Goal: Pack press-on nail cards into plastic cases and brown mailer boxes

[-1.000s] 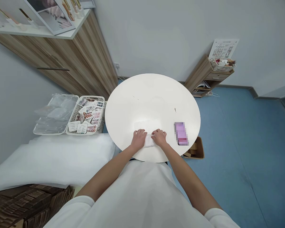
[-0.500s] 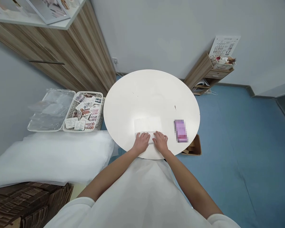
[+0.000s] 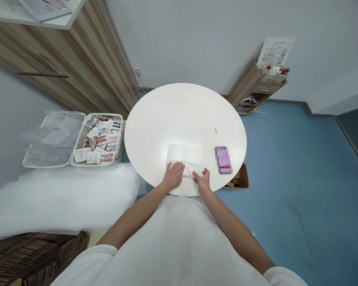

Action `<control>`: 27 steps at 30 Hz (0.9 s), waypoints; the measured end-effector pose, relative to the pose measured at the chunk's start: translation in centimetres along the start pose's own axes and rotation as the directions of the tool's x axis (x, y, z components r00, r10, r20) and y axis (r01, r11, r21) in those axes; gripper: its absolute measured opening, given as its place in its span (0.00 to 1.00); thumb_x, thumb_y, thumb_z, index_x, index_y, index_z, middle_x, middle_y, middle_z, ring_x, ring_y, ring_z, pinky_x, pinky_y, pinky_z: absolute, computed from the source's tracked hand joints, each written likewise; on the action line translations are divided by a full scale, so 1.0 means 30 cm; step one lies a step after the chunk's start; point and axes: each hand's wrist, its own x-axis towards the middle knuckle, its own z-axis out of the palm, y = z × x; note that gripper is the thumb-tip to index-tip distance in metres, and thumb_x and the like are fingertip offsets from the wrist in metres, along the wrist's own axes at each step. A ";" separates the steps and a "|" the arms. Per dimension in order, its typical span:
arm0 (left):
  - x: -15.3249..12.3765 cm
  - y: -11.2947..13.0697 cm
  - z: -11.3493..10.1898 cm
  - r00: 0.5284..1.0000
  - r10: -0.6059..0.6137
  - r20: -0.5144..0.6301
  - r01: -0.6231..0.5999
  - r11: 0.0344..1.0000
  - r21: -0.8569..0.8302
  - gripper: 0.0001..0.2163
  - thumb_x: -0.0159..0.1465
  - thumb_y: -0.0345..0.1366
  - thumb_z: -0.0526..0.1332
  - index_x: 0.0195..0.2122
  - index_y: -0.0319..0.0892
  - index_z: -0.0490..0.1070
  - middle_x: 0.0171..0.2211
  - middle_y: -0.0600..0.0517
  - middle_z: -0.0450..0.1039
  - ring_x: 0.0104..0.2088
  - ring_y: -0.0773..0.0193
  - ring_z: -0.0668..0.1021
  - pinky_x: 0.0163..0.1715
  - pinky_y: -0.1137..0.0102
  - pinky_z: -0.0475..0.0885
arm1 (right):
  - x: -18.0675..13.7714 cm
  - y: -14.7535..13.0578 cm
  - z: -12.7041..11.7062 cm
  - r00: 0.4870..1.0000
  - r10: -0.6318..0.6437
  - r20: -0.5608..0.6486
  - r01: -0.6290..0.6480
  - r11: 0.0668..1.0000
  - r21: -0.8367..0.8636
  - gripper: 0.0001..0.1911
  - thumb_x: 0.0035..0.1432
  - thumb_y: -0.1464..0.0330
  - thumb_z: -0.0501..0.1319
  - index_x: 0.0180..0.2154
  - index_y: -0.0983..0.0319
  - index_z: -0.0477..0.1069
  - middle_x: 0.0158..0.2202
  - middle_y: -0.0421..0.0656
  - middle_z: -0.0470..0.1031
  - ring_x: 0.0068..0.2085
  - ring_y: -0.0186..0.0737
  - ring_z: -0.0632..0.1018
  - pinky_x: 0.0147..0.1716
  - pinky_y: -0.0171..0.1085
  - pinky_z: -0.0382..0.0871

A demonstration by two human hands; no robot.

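A white sheet (image 3: 185,151) lies near the front edge of the round white table (image 3: 179,111), its near part folded over into a band. My left hand (image 3: 173,176) rests palm down on the left part of that band, fingers stretched out. At the band's right end, my right hand (image 3: 202,180) has its thumb and fingers bent around the sheet's edge, appearing to pinch it. Whether the sheet is paper or thin foam I cannot tell. To the right of my right hand lies a blurred purple phone-like object (image 3: 223,161).
Left of the table are a basket of carded press-on nails (image 3: 121,147) and a basket of clear plastic packaging (image 3: 52,139). White sheets (image 3: 77,194) are stacked nearer me. A cardboard box (image 3: 243,178) sits below the table's right edge; a wooden cabinet (image 3: 247,87) stands by the wall.
My right hand has turned from lying flat on the band to curling its fingers at the right end. My left hand stays pressed on the sheet. The whole view has shifted slightly.
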 end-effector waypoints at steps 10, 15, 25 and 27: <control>-0.038 0.009 0.028 0.996 -0.084 0.037 0.087 0.992 -0.093 0.30 0.55 0.40 0.55 0.58 0.42 0.49 0.54 0.42 0.57 0.51 0.50 0.61 0.49 0.57 0.51 | 0.064 -0.135 0.029 0.961 -0.144 0.235 0.152 0.988 -0.016 0.22 0.47 0.63 0.57 0.45 0.63 0.61 0.40 0.47 0.70 0.37 0.37 0.73 0.34 0.35 0.69; -0.054 0.023 0.016 0.990 -0.142 0.023 0.144 0.975 -0.168 0.29 0.56 0.43 0.54 0.58 0.42 0.49 0.54 0.42 0.57 0.52 0.52 0.60 0.49 0.58 0.51 | 0.054 -0.166 0.078 0.871 -0.138 0.472 0.183 0.982 -0.051 0.13 0.45 0.68 0.56 0.36 0.63 0.66 0.29 0.40 0.69 0.27 0.30 0.70 0.30 0.34 0.67; -0.070 0.072 -0.014 0.999 -0.039 -0.004 0.038 0.987 -0.159 0.23 0.58 0.41 0.52 0.55 0.42 0.53 0.48 0.44 0.63 0.48 0.55 0.64 0.49 0.59 0.51 | 0.074 -0.170 0.092 0.855 -0.097 0.509 0.177 0.978 -0.112 0.16 0.48 0.72 0.48 0.41 0.62 0.61 0.32 0.41 0.70 0.29 0.32 0.73 0.32 0.35 0.68; -0.073 0.064 -0.012 1.000 -0.027 0.011 0.028 0.993 -0.113 0.22 0.58 0.40 0.53 0.54 0.42 0.55 0.47 0.44 0.64 0.48 0.54 0.64 0.49 0.59 0.52 | 0.065 -0.161 0.081 0.858 -0.139 0.494 0.241 0.959 -0.149 0.15 0.50 0.71 0.48 0.42 0.63 0.61 0.35 0.43 0.70 0.32 0.33 0.74 0.35 0.36 0.68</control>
